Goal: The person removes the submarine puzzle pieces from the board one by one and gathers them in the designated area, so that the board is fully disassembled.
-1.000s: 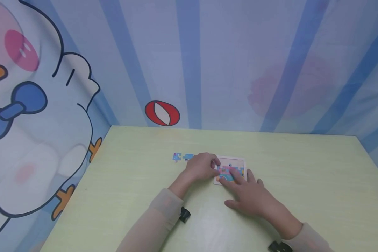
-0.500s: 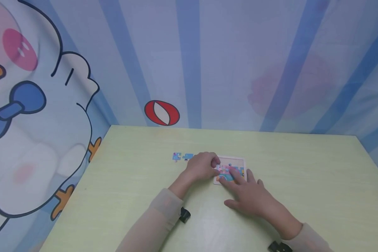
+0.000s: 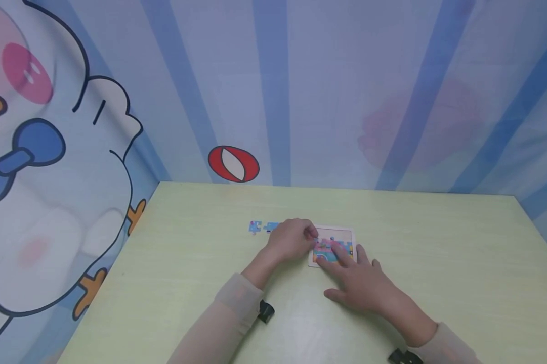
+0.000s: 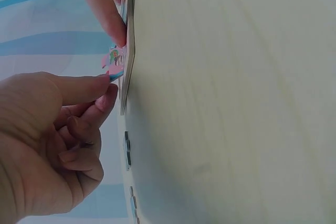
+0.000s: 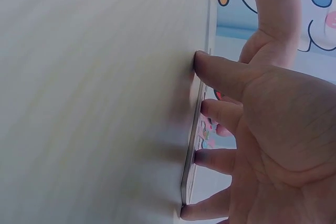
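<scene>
A small jigsaw tray (image 3: 334,232) with a pale frame lies on the table in the head view, its lower part filled with pink and blue puzzle pieces. My left hand (image 3: 291,239) is at the tray's left edge; in the left wrist view its thumb and index finger pinch a thin blue-edged puzzle piece (image 4: 116,76), tilted against the tray. The fingers cover most of that piece. My right hand (image 3: 362,283) spreads over the lower right of the tray, index and middle fingertips on the assembled pieces, with the thumb touching the table in the right wrist view.
Two loose puzzle pieces lie left of the left hand: a blue and pink piece (image 3: 254,226) and a blue piece (image 3: 270,227) partly behind that hand. The pale table (image 3: 437,242) meets a cartoon-printed backdrop (image 3: 328,91) at its back edge.
My left thumb and fingertips have shifted slightly at the tray's left edge, uncovering a little more of its left side. The right hand stays in place on the tray.
</scene>
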